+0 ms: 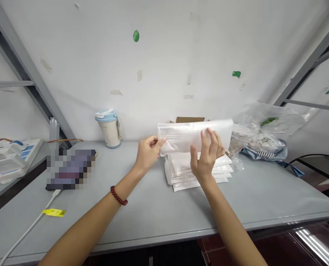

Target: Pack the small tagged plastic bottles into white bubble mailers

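Observation:
My left hand point(147, 153) pinches the left edge of a folded translucent plastic bag point(178, 135), held up on its long side above the table. My right hand point(206, 157) is raised in front of the bag's right half, fingers spread and palm toward it. The fingertips are at the bag's face; whether they press on it I cannot tell. Below and behind my right wrist lies a stack of similar folded plastic bags point(181, 179), layered unevenly. A dark red bead bracelet point(118, 195) circles my left wrist.
On the grey table point(142, 221) stand a cream cup with a blue lid point(110, 131) and a phone-like device point(73, 170) with a white cable point(28, 231). Behind the held bag shows a cardboard edge point(190, 119). Crumpled clear bags point(261, 136) and blue striped cloth point(267, 153) lie right.

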### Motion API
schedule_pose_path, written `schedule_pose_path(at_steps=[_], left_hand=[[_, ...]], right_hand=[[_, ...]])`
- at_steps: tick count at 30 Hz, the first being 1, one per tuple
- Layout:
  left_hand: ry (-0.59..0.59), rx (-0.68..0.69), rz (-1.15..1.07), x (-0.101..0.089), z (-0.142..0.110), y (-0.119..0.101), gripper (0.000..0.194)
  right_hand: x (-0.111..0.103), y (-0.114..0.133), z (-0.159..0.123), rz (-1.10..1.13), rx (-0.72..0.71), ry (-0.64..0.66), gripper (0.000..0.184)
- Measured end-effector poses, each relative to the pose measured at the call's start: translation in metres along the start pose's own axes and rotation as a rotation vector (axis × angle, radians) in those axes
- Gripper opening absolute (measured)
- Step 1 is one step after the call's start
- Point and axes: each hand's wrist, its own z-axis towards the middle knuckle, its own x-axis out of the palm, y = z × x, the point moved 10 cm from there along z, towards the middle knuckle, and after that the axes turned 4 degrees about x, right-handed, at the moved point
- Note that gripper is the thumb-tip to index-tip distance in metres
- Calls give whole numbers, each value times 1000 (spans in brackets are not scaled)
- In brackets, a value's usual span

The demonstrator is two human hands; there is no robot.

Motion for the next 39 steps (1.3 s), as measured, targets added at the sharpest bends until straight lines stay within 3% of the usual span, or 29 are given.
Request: schedule_pose_path(at_steps=[2,4,6,8,11,12,14,16,17,19,23,28,33,35,39], left_hand=[[102,-197,-158,29,-2,13,25],[225,-360,-154,55,-11,29,21],[313,-426,-30,66,-17,43,15],[330,-429,85,65,-16,50,15],[285,-250,326,54,1,35,44],[283,-116,465,54,8,21,55],[372,168,720,74,16,-6,65],[599,283,781,106,14,-10,62],[718,260,746,121,11,-5,59],[807,230,712,139,11,1,51],[786,194,685,149,9,4,39],[733,186,536,125,-14,-1,34],[607,40,261,68,-34,8,81],[603,-16,151,43,-39,14,87],[511,6,123,-16,-33,20,94]], right_hand=[[1,-22,5,-9,88,-6,40],[8,-46,5,-29,182,50,34],[15,-66,-2,-48,258,177,28],[15,-83,-18,-37,348,316,25],[-31,-111,-47,-20,628,221,30],[-49,-123,-62,13,785,167,40],[-75,-146,-106,160,1210,87,56],[-70,-149,-145,469,1580,92,56],[-62,-145,-154,610,1675,120,51],[-44,-136,-158,811,1762,195,42],[-17,-127,-158,909,1782,293,35],[-19,-109,-148,911,1618,238,39],[-24,-58,-96,956,1224,266,62],[-6,-31,-79,993,1062,400,83],[58,25,-75,1001,743,903,121]])
